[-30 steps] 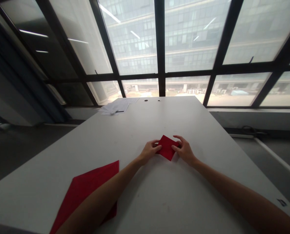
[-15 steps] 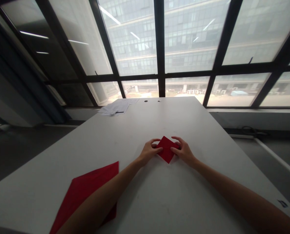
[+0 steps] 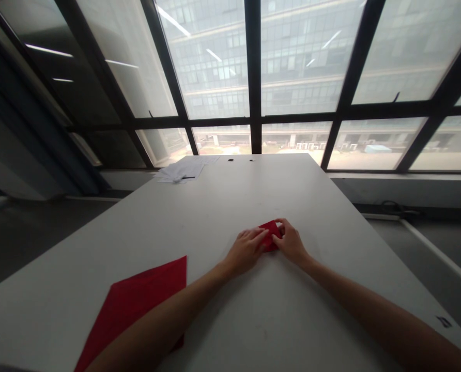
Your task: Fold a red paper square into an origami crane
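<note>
A small folded piece of red paper (image 3: 270, 226) lies on the white table, turned at an angle and partly covered by my hands. My left hand (image 3: 246, 249) rests palm down over its left part, fingers stretched across the red surface. On the paper's right side, my right hand (image 3: 292, 243) grips the edge between thumb and fingers. A larger red sheet (image 3: 137, 294) lies flat at the lower left, and my left forearm crosses over it.
The white table (image 3: 230, 196) reaches to a wall of windows. Loose white papers (image 3: 180, 169) with a dark pen-like object (image 3: 188, 177) lie at its far left. A small dark mark (image 3: 443, 322) shows near the right edge.
My left hand has gone from pinching the paper's left corner to lying flat over it. The small paper has turned and sits slightly further right. My right hand keeps its grip.
</note>
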Demonstrator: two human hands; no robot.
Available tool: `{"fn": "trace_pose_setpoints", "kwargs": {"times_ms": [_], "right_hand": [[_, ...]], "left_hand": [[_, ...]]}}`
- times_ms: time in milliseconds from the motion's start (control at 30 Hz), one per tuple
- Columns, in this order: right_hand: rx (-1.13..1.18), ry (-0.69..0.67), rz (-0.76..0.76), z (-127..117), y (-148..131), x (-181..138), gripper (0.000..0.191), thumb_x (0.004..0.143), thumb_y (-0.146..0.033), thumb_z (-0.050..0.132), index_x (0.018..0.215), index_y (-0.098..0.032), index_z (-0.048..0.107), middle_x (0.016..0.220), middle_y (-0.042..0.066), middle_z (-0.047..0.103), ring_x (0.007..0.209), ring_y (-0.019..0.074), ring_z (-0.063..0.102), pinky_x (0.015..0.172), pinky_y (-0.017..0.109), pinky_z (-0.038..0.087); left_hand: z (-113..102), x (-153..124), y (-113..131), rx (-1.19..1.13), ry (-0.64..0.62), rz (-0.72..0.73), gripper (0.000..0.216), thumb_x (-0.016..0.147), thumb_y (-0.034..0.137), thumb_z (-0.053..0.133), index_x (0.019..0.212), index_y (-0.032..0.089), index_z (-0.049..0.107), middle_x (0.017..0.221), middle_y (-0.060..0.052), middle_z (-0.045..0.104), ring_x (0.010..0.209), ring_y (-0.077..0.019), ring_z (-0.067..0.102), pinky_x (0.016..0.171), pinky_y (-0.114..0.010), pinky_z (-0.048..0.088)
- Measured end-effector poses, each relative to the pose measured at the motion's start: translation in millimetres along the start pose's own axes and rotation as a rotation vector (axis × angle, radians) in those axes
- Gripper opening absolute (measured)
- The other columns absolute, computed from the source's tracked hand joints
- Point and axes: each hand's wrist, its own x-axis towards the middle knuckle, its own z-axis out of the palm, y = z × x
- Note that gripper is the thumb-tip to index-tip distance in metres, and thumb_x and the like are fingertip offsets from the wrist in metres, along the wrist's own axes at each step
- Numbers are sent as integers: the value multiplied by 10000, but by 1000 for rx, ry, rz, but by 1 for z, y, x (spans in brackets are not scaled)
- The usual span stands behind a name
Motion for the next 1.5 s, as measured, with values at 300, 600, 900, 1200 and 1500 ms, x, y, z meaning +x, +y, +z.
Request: {"fn": "trace_pose_setpoints", "kwargs": {"times_ms": [300, 600, 900, 1200, 1500], "right_hand": [[561, -116, 227, -4, -2, 12, 364, 899, -510, 552, 1039, -191, 655, 995, 120, 700, 907, 254, 681, 827, 440, 578], [821, -25, 301, -22, 6, 31, 387, 891, -580, 536, 973, -218, 644, 1248, 114, 647, 1183, 275, 611, 975, 439, 528], [847, -157, 434, -12, 9, 27, 487, 936, -630, 394, 1069, -221, 621, 1334, 141, 587, 1282, 270, 530, 997, 462, 514], [916, -353, 460, -20, 2, 19, 551, 932, -666, 364, 909, -197, 653, 987, 125, 710, 975, 255, 680, 894, 440, 555], [761, -990, 634, -71, 1, 28, 497, 919, -590, 521, 1021, -125, 663, 920, 141, 735, 922, 255, 715, 884, 459, 538]], "left_hand": [[-8, -2, -5, 144, -379, 105, 611, 973, 598, 347, 1525, 350, 267, 1620, -112, 167, 1505, -321, 98, 1152, -650, 9], [-21, 0, -2, 79, -468, 159, 587, 933, 621, 437, 1481, 440, 331, 1637, -71, 83, 1495, -390, 33, 1118, -701, -1], [-29, 2, -2, -8, -467, 256, 645, 835, 583, 643, 1427, 447, 426, 1619, -72, 203, 1480, -404, 156, 1109, -714, -11], [-29, 2, 0, -20, -457, 240, 629, 838, 543, 666, 1418, 452, 440, 1620, -50, 197, 1478, -418, 141, 1113, -713, -3], [-28, 2, -3, -12, -503, 239, 609, 881, 533, 613, 1445, 447, 397, 1627, -59, 142, 1485, -417, 60, 1086, -740, -47]]}}
